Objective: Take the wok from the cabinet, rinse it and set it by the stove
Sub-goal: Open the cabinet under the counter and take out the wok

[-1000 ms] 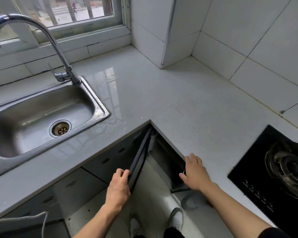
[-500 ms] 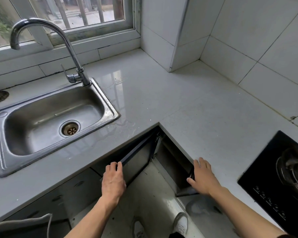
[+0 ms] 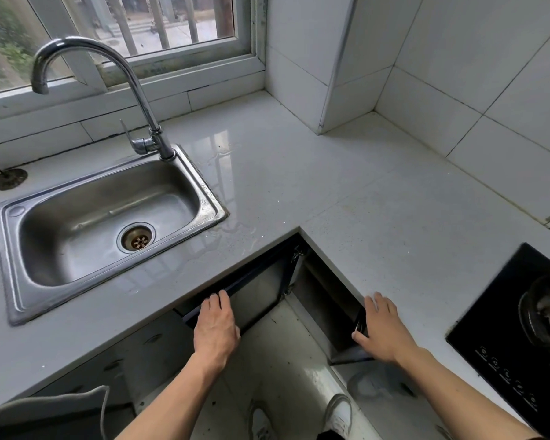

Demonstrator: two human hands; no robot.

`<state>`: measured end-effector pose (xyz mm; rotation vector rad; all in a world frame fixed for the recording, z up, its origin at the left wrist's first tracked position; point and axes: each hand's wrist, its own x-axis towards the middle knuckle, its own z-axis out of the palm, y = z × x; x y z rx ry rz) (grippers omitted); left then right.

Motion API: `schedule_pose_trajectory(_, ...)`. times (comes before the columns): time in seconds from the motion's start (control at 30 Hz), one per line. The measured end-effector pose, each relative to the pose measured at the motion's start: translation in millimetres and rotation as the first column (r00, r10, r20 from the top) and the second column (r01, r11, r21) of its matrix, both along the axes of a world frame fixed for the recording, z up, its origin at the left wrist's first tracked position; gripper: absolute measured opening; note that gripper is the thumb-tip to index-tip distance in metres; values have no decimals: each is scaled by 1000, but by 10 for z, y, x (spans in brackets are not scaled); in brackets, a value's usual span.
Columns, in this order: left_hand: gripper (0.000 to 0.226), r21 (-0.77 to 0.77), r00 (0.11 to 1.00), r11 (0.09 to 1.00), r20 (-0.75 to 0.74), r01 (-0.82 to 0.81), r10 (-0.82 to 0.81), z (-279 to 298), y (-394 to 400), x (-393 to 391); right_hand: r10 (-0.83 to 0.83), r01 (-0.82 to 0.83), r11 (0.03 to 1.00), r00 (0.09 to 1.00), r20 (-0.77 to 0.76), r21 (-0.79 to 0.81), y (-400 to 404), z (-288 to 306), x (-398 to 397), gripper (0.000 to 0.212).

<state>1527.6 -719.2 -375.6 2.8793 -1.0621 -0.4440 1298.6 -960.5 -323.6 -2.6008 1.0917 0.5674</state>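
The wok is not in view; judged to lie inside the corner cabinet (image 3: 324, 300), below and ahead of both hands. Left hand (image 3: 216, 328) grips the top edge of the left door (image 3: 261, 287); right hand (image 3: 381, 331) grips the right door's edge (image 3: 359, 325). Neither is plainly nearer.

Stove (image 3: 527, 338) cut off at right.

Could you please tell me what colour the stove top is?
The stove top is glossy black, shown at the right edge of the head view.
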Motion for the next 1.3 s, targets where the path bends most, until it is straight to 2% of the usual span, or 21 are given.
schedule_pose_trajectory(0.1, 73, -38, 999, 999, -13, -31, 31, -16, 19, 18, 1, -1, 1000, 1000, 7, 7, 22, 7, 11, 88)
schedule_pose_trajectory(0.3, 78, 28, 1000, 1000, -4, 10, -10, -53, 76, 65, -10, 9, 996, 1000, 9, 93, -8, 72, -23, 86)
schedule_pose_trajectory(0.5, 83, 38, 999, 999, 32, 11, -12, -18, 94, 91, -73, 58, 989, 991, 115, 133, 21, 162, -84, 80)
schedule_pose_trajectory(0.87, 75, 42, 995, 999, -98, -18, 22, 182, 138, 80, -167, 139, 978, 968, 185, 159, 409, 300, -591, 70)
schedule_pose_trajectory(0.97, 55, 34, 994, 999, -106, 4, -1, 294, 69, -82, -206, 176, 971, 959, 195, 160, 422, 372, -786, 68)
schedule_pose_trajectory(1.13, 67, 53, 991, 996, -117, 74, -68, 548, -67, -459, -258, 221, 964, 917, 303, 151, 580, 471, -1045, 61)
schedule_pose_trajectory(1.3, 58, 34, 984, 987, -97, 154, -150, 763, -5, -1041, -291, 226, 954, 857, 424, 197, 841, 431, -1370, 62)
